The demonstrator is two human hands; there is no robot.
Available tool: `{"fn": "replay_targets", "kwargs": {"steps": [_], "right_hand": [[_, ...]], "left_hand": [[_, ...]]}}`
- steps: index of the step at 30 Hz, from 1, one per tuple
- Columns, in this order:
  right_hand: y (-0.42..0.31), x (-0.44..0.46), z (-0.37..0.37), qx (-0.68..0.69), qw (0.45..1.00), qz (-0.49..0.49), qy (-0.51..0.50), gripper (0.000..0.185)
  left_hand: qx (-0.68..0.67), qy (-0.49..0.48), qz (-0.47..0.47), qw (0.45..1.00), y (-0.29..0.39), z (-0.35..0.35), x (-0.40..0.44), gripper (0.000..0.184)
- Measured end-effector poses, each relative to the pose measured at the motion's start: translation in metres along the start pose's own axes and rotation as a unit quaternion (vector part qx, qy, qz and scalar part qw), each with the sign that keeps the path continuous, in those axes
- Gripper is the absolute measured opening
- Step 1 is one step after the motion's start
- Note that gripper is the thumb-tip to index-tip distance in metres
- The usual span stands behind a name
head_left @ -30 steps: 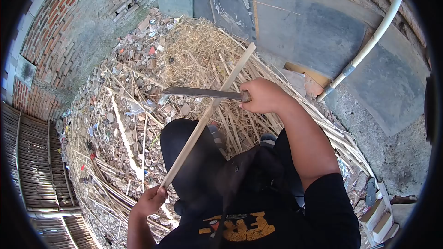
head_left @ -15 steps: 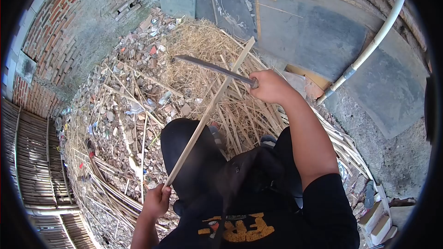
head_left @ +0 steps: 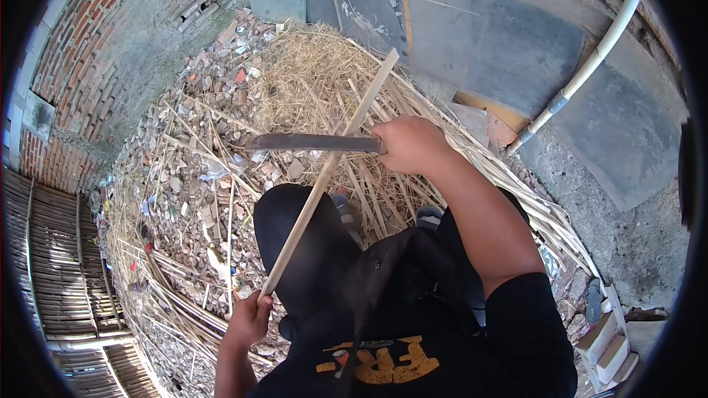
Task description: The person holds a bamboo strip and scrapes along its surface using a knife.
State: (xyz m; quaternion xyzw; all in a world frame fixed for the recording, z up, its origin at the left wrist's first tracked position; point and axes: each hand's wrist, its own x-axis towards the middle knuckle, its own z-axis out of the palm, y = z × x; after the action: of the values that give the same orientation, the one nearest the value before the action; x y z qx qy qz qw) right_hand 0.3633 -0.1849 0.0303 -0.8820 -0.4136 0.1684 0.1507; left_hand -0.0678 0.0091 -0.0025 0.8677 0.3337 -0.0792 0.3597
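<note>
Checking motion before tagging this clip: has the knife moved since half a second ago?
Yes: the knife has shifted left in the view, away from the white pipe, its tip now lower.

Over my feed, I saw a pale pipe (head_left: 599, 57) beyond the right hand (head_left: 411, 145) and a brick wall (head_left: 94, 55) beyond the left hand (head_left: 249, 320).

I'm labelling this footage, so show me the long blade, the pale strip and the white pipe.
Long blade (head_left: 306, 143), head view: middle of its flat side.
Pale strip (head_left: 318, 195), head view: near its middle.
White pipe (head_left: 594, 66), head view: midway along its visible length.
</note>
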Motion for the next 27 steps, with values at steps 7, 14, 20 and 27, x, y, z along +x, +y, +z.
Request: {"fn": "replay_targets", "kwargs": {"steps": [7, 14, 20, 27], "right_hand": [[0.058, 0.030, 0.007, 0.051, 0.996, 0.056, 0.041, 0.033], [0.018, 0.002, -0.007, -0.041, 0.999, -0.001, 0.001, 0.031], [0.079, 0.029, 0.002, 0.083, 0.989, 0.091, 0.087, 0.034], [0.037, 0.004, -0.012, -0.042, 0.998, 0.039, 0.012, 0.032]], "left_hand": [[0.019, 0.015, 0.012, 1.000, 0.015, -0.010, 0.005, 0.041], [0.037, 0.015, 0.018, 0.999, 0.015, -0.005, 0.009, 0.039], [0.050, 0.016, 0.005, 0.999, 0.028, -0.015, 0.001, 0.040], [0.120, 0.037, 0.025, 0.992, 0.012, -0.007, 0.009, 0.036]]}}
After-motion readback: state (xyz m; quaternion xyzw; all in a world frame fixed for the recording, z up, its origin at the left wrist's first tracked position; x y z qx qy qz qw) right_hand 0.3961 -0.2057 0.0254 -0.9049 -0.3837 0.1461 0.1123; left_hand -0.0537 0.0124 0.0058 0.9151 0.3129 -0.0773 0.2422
